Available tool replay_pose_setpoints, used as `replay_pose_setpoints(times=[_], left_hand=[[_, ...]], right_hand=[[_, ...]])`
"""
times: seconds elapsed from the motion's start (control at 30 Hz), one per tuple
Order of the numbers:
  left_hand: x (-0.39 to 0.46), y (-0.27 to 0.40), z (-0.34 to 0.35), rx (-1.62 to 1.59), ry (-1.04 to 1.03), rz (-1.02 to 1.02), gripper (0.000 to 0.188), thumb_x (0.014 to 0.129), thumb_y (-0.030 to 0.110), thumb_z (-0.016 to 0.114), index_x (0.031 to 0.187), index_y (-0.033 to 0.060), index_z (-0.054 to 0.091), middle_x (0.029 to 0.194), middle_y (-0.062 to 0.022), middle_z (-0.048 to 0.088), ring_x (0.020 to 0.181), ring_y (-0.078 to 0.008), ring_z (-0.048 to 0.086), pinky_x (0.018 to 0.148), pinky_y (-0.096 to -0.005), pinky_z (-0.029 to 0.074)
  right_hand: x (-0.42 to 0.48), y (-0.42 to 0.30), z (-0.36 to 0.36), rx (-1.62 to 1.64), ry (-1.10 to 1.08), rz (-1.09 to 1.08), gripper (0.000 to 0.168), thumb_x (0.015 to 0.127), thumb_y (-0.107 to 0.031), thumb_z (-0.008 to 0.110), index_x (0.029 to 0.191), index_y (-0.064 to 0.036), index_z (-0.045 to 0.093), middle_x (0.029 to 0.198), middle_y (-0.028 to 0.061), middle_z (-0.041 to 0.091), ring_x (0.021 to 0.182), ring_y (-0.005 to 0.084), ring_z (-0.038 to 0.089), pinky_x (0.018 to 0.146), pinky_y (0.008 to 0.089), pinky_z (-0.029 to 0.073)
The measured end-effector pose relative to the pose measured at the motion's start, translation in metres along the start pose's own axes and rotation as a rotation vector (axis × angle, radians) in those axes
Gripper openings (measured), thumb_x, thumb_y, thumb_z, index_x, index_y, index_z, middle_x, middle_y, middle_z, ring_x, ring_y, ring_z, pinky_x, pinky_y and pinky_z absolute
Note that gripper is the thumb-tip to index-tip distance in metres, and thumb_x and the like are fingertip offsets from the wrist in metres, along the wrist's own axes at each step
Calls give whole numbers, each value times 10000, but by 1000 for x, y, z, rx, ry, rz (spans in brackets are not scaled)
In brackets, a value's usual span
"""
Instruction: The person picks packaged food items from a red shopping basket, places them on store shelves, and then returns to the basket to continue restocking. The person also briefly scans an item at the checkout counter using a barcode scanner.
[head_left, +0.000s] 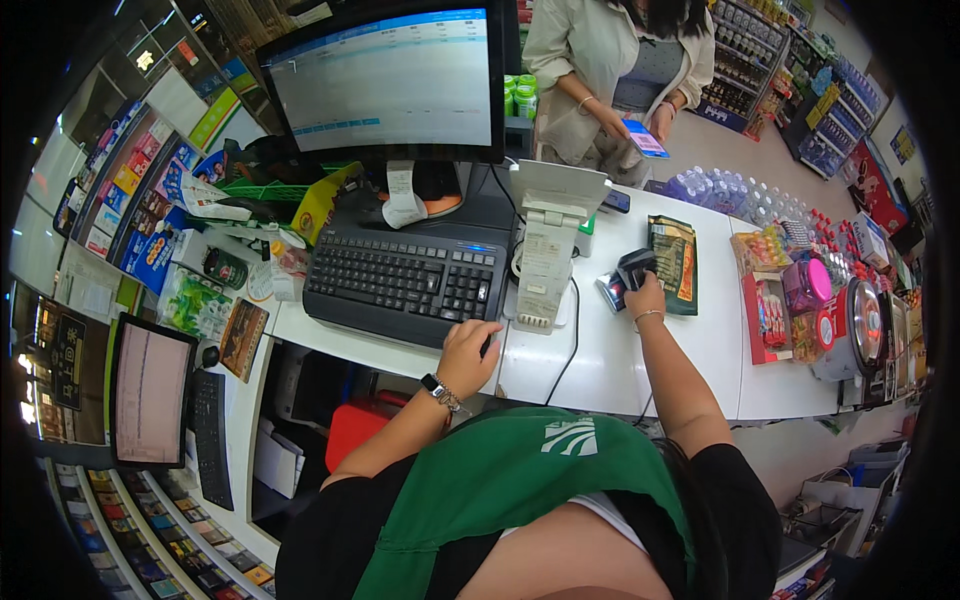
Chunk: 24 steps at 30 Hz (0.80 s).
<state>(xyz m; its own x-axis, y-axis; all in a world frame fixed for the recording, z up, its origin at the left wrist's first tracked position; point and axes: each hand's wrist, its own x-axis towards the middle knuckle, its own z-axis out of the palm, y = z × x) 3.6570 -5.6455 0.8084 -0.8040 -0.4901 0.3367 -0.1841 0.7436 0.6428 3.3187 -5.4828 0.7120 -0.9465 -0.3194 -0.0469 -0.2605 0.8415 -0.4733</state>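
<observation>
My left hand (469, 356) rests at the lower right corner of a black keyboard (405, 281), near the number keys; a small dark thing shows beside its fingers. My right hand (646, 295) is closed on a black handheld barcode scanner (637, 262). Just left of the scanner head lies a small shiny silver and blue packet (611, 290) on the white counter. A dark green and gold pouch (673, 259) lies flat to the right of the scanner. Between my hands stands a white payment terminal (544, 262) on a stand. A large monitor (386, 82) stands behind the keyboard.
A person (619, 75) across the counter (547, 367) holds a phone (645, 139) with a lit screen. Another phone (616, 200) lies on the counter. Candy jars (806, 285) and bottles stand at right. A receipt printer's paper (403, 199) curls behind the keyboard. A cable hangs over the edge.
</observation>
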Motion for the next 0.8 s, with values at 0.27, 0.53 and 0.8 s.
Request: replay_pose_setpoints(times=[0.27, 0.53, 0.8], left_hand=[[16, -33, -14, 243, 84, -11, 274, 749, 143, 629, 1023, 122, 630, 1026, -94, 512, 950, -320, 458, 814, -430, 377], [30, -36, -8, 402, -15, 27, 402, 801, 292, 619, 1168, 131, 585, 1123, -160, 452, 1031, -330, 410, 911, -475, 284], [12, -32, -11, 403, -50, 64, 444, 806, 371, 600, 1181, 133, 589, 1171, -158, 420, 1092, -327, 360, 962, -493, 194]], right_hand=[[-30, -3, 9, 175, 264, -295, 556, 689, -134, 688, 1202, -23, 503, 991, 186, 607, 891, 345, 596, 786, 388, 494], [-97, -42, -10, 950, -162, 211, 307, 733, -89, 686, 961, 33, 521, 678, 57, 543, 447, 162, 558, 415, 287, 448], [-155, -50, -28, 908, -154, 221, 308, 744, -57, 672, 992, 18, 506, 684, 45, 535, 447, 142, 542, 401, 272, 442]])
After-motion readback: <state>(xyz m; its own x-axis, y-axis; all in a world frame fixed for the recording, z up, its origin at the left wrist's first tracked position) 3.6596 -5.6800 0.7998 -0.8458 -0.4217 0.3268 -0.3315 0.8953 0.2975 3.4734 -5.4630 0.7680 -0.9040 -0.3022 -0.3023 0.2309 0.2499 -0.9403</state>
